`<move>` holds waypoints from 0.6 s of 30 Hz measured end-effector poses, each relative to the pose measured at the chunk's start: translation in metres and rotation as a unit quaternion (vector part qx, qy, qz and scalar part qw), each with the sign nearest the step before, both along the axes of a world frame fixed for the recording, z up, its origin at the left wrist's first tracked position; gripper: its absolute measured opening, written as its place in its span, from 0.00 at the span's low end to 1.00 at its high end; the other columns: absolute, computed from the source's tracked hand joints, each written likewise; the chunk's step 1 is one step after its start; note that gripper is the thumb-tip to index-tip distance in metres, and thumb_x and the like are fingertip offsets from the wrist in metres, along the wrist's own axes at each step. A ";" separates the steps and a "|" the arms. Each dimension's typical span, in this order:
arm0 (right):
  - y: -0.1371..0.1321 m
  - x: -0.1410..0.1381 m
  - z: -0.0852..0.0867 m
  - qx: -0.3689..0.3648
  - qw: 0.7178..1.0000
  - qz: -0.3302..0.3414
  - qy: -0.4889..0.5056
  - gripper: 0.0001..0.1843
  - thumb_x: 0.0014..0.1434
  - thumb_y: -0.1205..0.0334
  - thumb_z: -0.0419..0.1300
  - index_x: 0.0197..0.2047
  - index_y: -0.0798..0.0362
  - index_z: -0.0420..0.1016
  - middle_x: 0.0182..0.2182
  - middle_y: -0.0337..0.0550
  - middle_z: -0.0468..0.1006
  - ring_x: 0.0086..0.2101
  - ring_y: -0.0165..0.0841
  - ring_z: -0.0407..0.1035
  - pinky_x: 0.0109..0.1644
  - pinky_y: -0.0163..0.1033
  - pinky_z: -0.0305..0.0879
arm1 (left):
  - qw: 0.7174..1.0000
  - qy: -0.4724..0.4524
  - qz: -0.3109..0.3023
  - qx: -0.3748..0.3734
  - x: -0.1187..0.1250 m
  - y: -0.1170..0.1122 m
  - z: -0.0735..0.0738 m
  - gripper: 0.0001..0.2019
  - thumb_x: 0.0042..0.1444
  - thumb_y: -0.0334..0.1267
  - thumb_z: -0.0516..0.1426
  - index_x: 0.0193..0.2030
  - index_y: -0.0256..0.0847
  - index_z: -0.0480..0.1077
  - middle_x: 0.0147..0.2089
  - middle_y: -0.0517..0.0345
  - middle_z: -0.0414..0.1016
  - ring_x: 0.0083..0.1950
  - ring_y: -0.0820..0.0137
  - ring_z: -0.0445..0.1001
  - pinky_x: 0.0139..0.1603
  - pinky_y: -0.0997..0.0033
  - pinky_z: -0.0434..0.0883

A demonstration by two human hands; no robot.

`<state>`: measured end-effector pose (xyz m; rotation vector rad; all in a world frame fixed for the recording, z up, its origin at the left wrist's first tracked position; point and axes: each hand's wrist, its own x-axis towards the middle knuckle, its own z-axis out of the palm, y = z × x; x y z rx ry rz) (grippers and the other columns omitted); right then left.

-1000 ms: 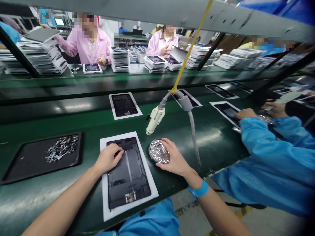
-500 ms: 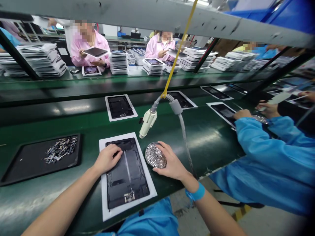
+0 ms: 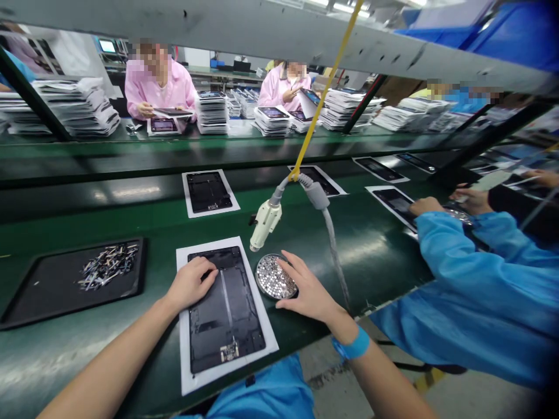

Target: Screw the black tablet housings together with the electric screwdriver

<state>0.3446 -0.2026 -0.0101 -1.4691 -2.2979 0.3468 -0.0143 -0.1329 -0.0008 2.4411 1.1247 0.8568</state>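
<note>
A black tablet back shell (image 3: 227,314) lies on a white sheet (image 3: 186,349) on the green belt in front of me. My left hand (image 3: 188,283) rests on the shell's upper left corner, fingers curled down onto it. My right hand (image 3: 305,288) sits at the right rim of a small round dish of screws (image 3: 269,277), fingertips bent toward the screws; whether it pinches one is hidden. A white electric screwdriver (image 3: 264,223) hangs on a yellow cord just above the dish.
A black tray with loose metal parts (image 3: 74,279) lies to the left. More shells on white sheets (image 3: 208,192) ride the belt beyond. A co-worker in a blue sleeve (image 3: 480,279) works at the right. People in pink sit behind stacks of tablets (image 3: 212,110).
My right hand shifted slightly on the screw dish, fingers reaching over its rim. My left hand stayed on the shell. The hanging screwdriver swayed a little.
</note>
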 end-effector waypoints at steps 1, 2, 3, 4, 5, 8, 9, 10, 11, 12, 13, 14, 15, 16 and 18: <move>-0.002 0.000 -0.002 0.017 1.000 0.000 -0.002 0.56 0.53 0.35 0.69 0.75 0.50 0.53 0.74 0.62 0.53 0.72 0.58 0.50 0.71 0.66 0.57 | 1.000 0.001 0.000 0.000 0.000 0.000 0.000 0.10 0.68 0.38 0.54 0.38 0.42 0.74 0.37 0.56 0.78 0.40 0.67 0.76 0.42 0.68 0.72; -0.004 -0.001 -0.004 0.032 0.999 0.002 -0.005 0.54 0.53 0.35 0.68 0.74 0.50 0.55 0.73 0.63 0.54 0.71 0.58 0.51 0.71 0.67 0.57 | 1.000 0.003 0.000 0.000 0.000 0.000 0.000 0.10 0.68 0.38 0.53 0.38 0.42 0.74 0.37 0.56 0.78 0.40 0.67 0.76 0.42 0.68 0.72; -0.005 -0.002 -0.006 0.045 0.999 0.003 -0.008 0.53 0.53 0.34 0.68 0.74 0.50 0.57 0.73 0.63 0.54 0.71 0.58 0.51 0.71 0.67 0.57 | 1.000 0.005 0.001 0.000 0.000 0.000 0.000 0.10 0.69 0.39 0.53 0.38 0.42 0.74 0.37 0.56 0.78 0.40 0.67 0.76 0.42 0.68 0.72; -0.005 -0.003 -0.008 0.054 0.998 0.002 -0.013 0.52 0.53 0.34 0.68 0.73 0.51 0.59 0.72 0.64 0.55 0.71 0.58 0.51 0.71 0.67 0.57 | 1.000 0.006 0.002 -0.001 0.000 0.000 0.000 0.10 0.69 0.39 0.53 0.38 0.42 0.74 0.37 0.56 0.78 0.40 0.67 0.76 0.42 0.68 0.72; -0.005 -0.006 -0.009 0.059 0.998 -0.001 -0.018 0.51 0.53 0.33 0.67 0.72 0.51 0.61 0.72 0.64 0.55 0.71 0.58 0.51 0.71 0.67 0.57 | 1.000 0.007 0.003 -0.002 0.000 0.000 0.000 0.10 0.69 0.39 0.53 0.38 0.42 0.74 0.37 0.56 0.78 0.40 0.67 0.76 0.42 0.68 0.72; -0.003 -0.012 -0.010 0.065 0.997 -0.013 -0.043 0.50 0.54 0.31 0.66 0.70 0.53 0.65 0.72 0.64 0.55 0.71 0.59 0.50 0.71 0.67 0.56 | 1.000 0.008 0.003 -0.006 0.000 0.000 0.000 0.10 0.68 0.39 0.54 0.38 0.42 0.74 0.37 0.56 0.78 0.40 0.67 0.76 0.42 0.68 0.72; -0.003 -0.014 -0.010 0.064 0.996 -0.017 -0.053 0.49 0.54 0.31 0.65 0.70 0.53 0.65 0.72 0.64 0.55 0.71 0.60 0.50 0.71 0.68 0.56 | 1.000 0.009 0.003 -0.007 0.000 0.000 0.000 0.10 0.68 0.39 0.54 0.38 0.42 0.74 0.37 0.56 0.78 0.39 0.67 0.76 0.42 0.68 0.72; -0.003 -0.014 -0.010 0.062 0.996 -0.021 -0.063 0.50 0.54 0.30 0.64 0.70 0.53 0.65 0.72 0.64 0.55 0.71 0.60 0.49 0.71 0.68 0.56 | 1.000 0.009 0.002 -0.007 0.000 0.000 0.001 0.10 0.68 0.39 0.54 0.38 0.42 0.74 0.37 0.56 0.78 0.39 0.67 0.76 0.42 0.68 0.72; -0.003 -0.014 -0.010 0.059 0.995 -0.026 -0.071 0.50 0.55 0.30 0.63 0.70 0.53 0.65 0.73 0.64 0.55 0.71 0.60 0.49 0.71 0.69 0.56 | 1.000 0.010 0.003 -0.008 0.000 0.000 0.001 0.10 0.68 0.39 0.54 0.38 0.42 0.74 0.37 0.56 0.78 0.39 0.67 0.76 0.42 0.68 0.72; -0.003 -0.013 -0.011 0.056 0.995 -0.032 -0.077 0.49 0.56 0.30 0.63 0.71 0.52 0.64 0.73 0.64 0.55 0.71 0.60 0.49 0.70 0.69 0.56 | 1.000 0.011 0.003 -0.009 0.001 -0.001 0.002 0.10 0.68 0.39 0.53 0.38 0.42 0.74 0.37 0.55 0.78 0.39 0.67 0.76 0.42 0.67 0.72; -0.004 -0.012 -0.012 0.055 0.995 -0.039 -0.080 0.49 0.56 0.30 0.62 0.71 0.52 0.63 0.73 0.63 0.55 0.71 0.60 0.50 0.70 0.68 0.57 | 1.000 0.012 0.004 -0.010 0.001 -0.001 0.003 0.11 0.68 0.39 0.53 0.37 0.42 0.74 0.37 0.55 0.79 0.40 0.67 0.76 0.42 0.67 0.73; -0.005 -0.010 -0.013 0.053 0.994 -0.044 -0.082 0.49 0.57 0.30 0.62 0.72 0.52 0.62 0.73 0.63 0.54 0.71 0.60 0.50 0.70 0.68 0.57 | 1.000 0.012 0.004 -0.012 0.001 -0.001 0.003 0.11 0.68 0.40 0.53 0.37 0.42 0.74 0.37 0.55 0.79 0.40 0.67 0.76 0.42 0.67 0.73; -0.007 -0.009 -0.014 0.051 0.994 -0.049 -0.082 0.50 0.57 0.31 0.62 0.72 0.53 0.61 0.73 0.63 0.54 0.71 0.60 0.50 0.70 0.68 0.57 | 1.000 0.013 0.004 -0.013 0.001 -0.001 0.004 0.11 0.69 0.40 0.52 0.37 0.42 0.74 0.37 0.55 0.79 0.40 0.67 0.76 0.42 0.67 0.73; -0.008 -0.008 -0.015 0.048 0.994 -0.054 -0.080 0.51 0.57 0.30 0.62 0.73 0.53 0.60 0.74 0.63 0.54 0.71 0.60 0.49 0.70 0.68 0.57 | 1.000 0.014 0.004 -0.015 0.001 -0.001 0.004 0.12 0.69 0.40 0.52 0.38 0.42 0.74 0.37 0.54 0.79 0.40 0.66 0.76 0.42 0.67 0.73; -0.010 -0.010 -0.015 0.040 0.994 -0.064 -0.075 0.54 0.55 0.28 0.62 0.74 0.54 0.58 0.74 0.64 0.52 0.72 0.60 0.48 0.71 0.67 0.55 | 1.000 0.015 0.004 -0.017 0.001 -0.001 0.004 0.12 0.69 0.40 0.52 0.38 0.42 0.74 0.37 0.54 0.79 0.40 0.66 0.76 0.42 0.67 0.73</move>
